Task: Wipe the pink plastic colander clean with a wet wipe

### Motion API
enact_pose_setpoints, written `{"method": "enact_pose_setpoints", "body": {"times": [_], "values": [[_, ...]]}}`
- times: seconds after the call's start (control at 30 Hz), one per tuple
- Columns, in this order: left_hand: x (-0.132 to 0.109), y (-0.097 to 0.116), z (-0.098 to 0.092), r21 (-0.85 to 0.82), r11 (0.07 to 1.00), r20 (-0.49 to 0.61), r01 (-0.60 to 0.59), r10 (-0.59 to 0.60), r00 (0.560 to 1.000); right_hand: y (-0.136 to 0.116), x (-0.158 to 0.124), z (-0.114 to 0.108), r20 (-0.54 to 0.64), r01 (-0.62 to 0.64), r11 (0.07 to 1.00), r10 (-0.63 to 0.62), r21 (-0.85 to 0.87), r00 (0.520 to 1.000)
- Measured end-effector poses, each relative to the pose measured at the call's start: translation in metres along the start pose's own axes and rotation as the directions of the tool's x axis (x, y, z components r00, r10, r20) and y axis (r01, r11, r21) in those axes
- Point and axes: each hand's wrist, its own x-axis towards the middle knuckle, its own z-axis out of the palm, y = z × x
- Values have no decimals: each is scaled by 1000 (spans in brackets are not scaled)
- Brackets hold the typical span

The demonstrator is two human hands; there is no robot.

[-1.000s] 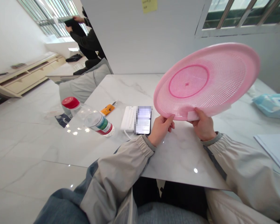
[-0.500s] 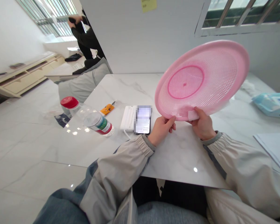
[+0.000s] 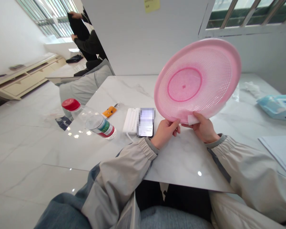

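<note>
A round pink plastic colander [image 3: 211, 68] with a mesh wall is held up above the table, tilted so that its inside faces me. My left hand [image 3: 166, 131] pinches the lower rim between thumb and fingers. Just to the right, my right hand [image 3: 205, 128] is closed on a small folded white wipe [image 3: 193, 119], its thumb on top. The wipe wraps over the rim at the bottom. The fingers of my right hand behind the rim are partly hidden.
On the marbled table [image 3: 178, 162] are a phone [image 3: 146, 122], a white box-like device [image 3: 130, 121], an orange keychain [image 3: 109, 111] and a red-capped bottle [image 3: 102, 125]. A blue wipes pack [image 3: 277, 106], crumpled tissue [image 3: 252, 89] and paper [image 3: 281, 152] lie right. A person [image 3: 85, 41] holds dark cloth behind.
The colander has turned and shifted left, its right side swinging inward. My right hand with the wipe has slid slightly left along the rim. The person behind has raised the dark cloth.
</note>
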Motion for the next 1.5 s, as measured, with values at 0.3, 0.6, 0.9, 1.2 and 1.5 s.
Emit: {"method": "enact_pose_setpoints", "body": {"times": [0.3, 0.6, 0.9, 1.2, 1.5], "values": [[0, 1, 0, 26, 1000, 1, -6, 6, 1000, 0, 1, 0, -54, 11, 1000, -12, -7, 998], [0, 3, 1, 8, 998, -67, -67, 67, 996, -7, -9, 7, 22, 10, 997, -9, -73, 1000], [-1, 6, 2, -55, 995, -194, -84, 72, 978, -9, -12, 8, 96, 9, 989, 5, -148, 995], [-2, 7, 2, -57, 994, -178, -92, 80, 981, -4, -8, 0, 125, -68, 987, 87, -143, 988], [-1, 8, 2, -145, 988, -146, -57, 36, 989, -8, -12, 2, 166, -43, 992, 61, -115, 984]]}}
